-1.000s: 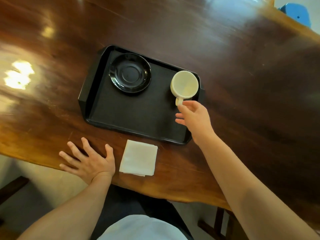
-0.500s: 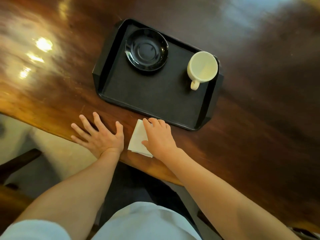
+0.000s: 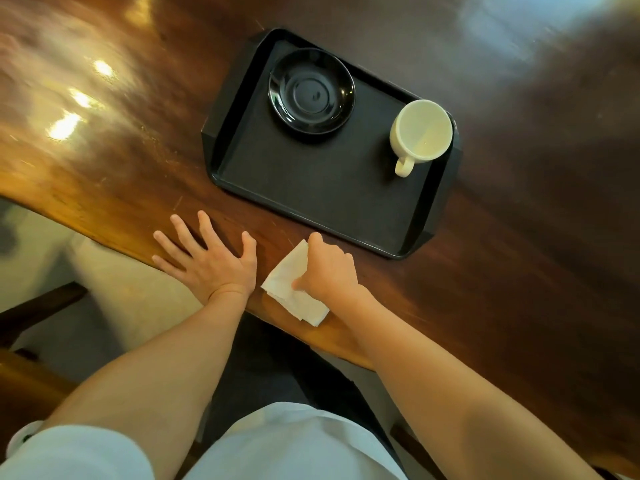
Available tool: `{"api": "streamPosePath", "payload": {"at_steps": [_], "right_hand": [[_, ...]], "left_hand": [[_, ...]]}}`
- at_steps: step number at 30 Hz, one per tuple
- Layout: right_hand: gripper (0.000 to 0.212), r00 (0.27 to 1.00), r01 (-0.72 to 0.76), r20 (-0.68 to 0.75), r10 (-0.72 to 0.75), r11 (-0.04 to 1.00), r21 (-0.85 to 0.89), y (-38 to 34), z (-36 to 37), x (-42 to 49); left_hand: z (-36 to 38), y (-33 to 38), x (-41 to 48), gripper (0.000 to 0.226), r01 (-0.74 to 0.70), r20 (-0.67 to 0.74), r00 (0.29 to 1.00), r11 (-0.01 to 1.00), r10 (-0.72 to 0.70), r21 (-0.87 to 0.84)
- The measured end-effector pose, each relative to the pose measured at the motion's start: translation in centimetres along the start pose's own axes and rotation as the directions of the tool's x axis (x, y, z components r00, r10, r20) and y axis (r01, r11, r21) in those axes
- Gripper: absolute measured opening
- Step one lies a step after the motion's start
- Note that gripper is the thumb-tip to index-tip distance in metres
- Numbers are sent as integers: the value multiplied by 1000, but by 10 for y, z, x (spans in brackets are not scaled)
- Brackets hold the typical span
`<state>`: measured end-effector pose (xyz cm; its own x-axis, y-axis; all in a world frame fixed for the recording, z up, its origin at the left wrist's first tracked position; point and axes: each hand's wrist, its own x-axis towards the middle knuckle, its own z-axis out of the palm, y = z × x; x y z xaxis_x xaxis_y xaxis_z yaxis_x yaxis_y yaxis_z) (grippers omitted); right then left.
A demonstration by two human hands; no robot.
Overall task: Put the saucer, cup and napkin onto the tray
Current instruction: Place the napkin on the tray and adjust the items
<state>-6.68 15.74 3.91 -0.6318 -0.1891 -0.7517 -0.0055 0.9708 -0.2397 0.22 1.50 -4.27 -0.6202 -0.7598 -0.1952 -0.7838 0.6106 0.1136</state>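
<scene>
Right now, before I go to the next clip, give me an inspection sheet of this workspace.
Surface: glossy dark wooden table, with glare patches at the left.
Tray: black tray on the table, its near half bare.
Saucer: black saucer on the tray's far left part.
Cup: cream cup upright at the tray's right end, handle toward the person.
Napkin: white napkin on the table near its edge, off the tray.
Clutter: nothing seen.
Hands: left hand flat on the table, fingers spread; right hand closed on the napkin.
Cables: nothing seen.
Surroundings: dark chair parts beneath the table edge; the rest is blurred.
</scene>
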Motion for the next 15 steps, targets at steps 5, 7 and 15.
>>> {"api": "streamPosePath", "payload": {"at_steps": [5,7,15], "right_hand": [[45,950,-129,313,3,915,382,20,-25,-4],[37,929,-198,371,-14,825,529,30,-33,-4],[36,953,-280,304,7,410,868,53,-67,7]], "left_hand": [[1,0,0,84,2,6,1000,1000,-2,7],[0,0,0,84,2,8,1000,1000,-2,6],[1,0,0,84,5,19,1000,1000,-5,-3]]}}
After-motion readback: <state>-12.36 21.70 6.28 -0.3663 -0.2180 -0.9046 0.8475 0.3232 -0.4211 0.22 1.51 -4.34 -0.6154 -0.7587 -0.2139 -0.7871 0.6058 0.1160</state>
